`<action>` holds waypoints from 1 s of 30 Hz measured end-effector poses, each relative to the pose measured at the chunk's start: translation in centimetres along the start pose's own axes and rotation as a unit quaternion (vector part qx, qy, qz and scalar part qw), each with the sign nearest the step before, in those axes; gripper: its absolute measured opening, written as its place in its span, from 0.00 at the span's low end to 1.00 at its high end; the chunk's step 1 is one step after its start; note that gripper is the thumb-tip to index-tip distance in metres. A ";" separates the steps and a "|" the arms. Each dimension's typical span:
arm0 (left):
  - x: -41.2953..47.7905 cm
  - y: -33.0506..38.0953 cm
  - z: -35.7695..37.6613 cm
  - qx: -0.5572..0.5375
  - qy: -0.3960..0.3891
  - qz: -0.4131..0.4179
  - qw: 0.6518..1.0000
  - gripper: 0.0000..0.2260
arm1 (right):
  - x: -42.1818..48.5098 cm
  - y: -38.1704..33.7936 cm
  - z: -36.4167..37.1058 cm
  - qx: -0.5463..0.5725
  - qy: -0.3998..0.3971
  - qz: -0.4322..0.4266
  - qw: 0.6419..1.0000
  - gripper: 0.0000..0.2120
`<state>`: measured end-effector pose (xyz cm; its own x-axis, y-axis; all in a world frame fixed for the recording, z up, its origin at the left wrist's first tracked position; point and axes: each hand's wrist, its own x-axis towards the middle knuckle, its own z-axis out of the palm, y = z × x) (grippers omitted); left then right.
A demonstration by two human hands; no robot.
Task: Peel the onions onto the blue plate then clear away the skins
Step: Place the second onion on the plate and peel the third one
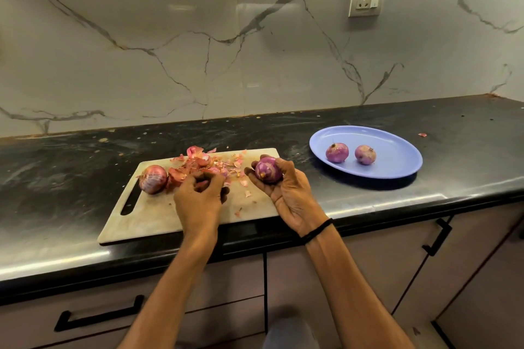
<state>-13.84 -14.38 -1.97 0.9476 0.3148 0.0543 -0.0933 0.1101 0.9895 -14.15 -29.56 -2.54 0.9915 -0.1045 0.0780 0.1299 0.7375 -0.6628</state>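
Observation:
My right hand [286,193] grips a peeled purple onion [267,169] above the right end of the pale cutting board [153,215]. My left hand [200,195] hovers over the board's middle, its curled fingers pinching a piece of onion skin [202,185]. An unpeeled red onion [153,178] lies on the board's left part. Behind my left hand a heap of pink skins [198,163] is spread along the board's far edge. The blue plate [397,161] stands to the right on the counter, with two peeled onions, one [336,152] beside the other [365,154].
The dark stone counter [283,133] carries small skin flakes, one [422,135] right of the plate. A marble wall with a power socket [366,0] stands behind. Cabinet fronts with black handles [99,316] run below the counter edge.

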 end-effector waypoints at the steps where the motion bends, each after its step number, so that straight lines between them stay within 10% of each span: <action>1: 0.1 -0.5 -0.5 0.114 -0.009 0.086 0.990 0.08 | 0.1 0.0 0.1 -0.002 0.002 0.000 1.000 0.21; 4: -0.1 -1.0 -1.2 0.326 0.009 0.243 0.914 0.10 | 0.1 0.2 0.1 -0.017 0.001 -0.003 1.000 0.17; 9: -1.5 0.0 -0.6 0.465 0.011 0.256 0.847 0.22 | 0.2 0.2 -0.1 -0.061 0.008 0.000 0.998 0.15; 18: -1.5 0.1 0.2 0.273 -0.101 0.507 0.811 0.12 | -0.3 0.0 0.2 -0.135 0.037 -0.010 0.990 0.23; 30: -0.6 -0.4 1.0 0.333 -0.135 0.565 0.743 0.12 | 0.2 0.4 0.5 -0.192 0.062 -0.019 0.979 0.31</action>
<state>-14.10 -15.60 -2.25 0.4146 -0.3591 0.8361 -0.7894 -0.5990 0.1342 -13.89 -28.94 -2.38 0.9739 -0.2243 0.0336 0.1298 0.4294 -0.8937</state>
